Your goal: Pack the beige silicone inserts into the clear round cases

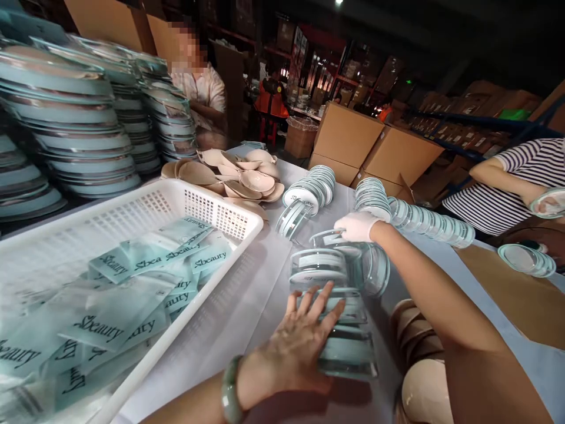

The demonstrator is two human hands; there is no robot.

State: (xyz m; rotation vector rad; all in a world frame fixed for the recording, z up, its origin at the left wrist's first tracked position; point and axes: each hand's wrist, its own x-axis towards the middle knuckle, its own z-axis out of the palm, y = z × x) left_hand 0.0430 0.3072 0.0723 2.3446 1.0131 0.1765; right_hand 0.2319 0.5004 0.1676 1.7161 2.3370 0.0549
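My left hand (295,335), with a green bangle on its wrist, lies with fingers spread against a row of round clear-lidded cases (346,350) with pale teal edges. My right hand (359,227) wears a white glove. Its fingers are closed on the rim of a tilted clear round case (327,237), just beyond the left hand. Another stack of cases (318,266) stands between the two hands. Beneath my right forearm sit nested beige cups (426,388), partly hidden by the arm.
A white plastic basket (253,227) holds printed teal packets (150,256). Beige cups (253,179) are heaped behind it, with tall stacks of cases (83,138) at left. More case rows (430,221) run right. Cardboard boxes (346,138) and two nearby people flank the table (229,330).
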